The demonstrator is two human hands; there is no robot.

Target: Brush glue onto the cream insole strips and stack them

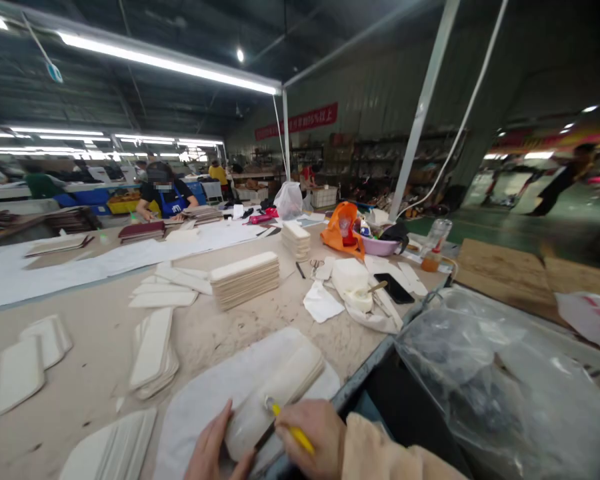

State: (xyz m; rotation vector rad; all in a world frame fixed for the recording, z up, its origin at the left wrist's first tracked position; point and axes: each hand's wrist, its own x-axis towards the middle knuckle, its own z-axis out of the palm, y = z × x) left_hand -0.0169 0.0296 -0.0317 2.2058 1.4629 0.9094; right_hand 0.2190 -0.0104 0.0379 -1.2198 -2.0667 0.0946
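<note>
Head view: a broad beige work table [95, 333] runs across the frame, strewn with cream cut pieces. To its right stands a bin lined with clear plastic [480, 373]. At the near table edge lies a white sheet [200, 407], and farther back sits a neat stack of cream pieces [245, 280]. On the sheet rests a long cream strip [280, 390], angled away from the person. The left hand [213, 447] grasps the strip's near end, fingers stretched along its edge. The right hand [315, 433] is clenched around a yellow-handled tool [295, 433], its tip touching the strip.
</note>
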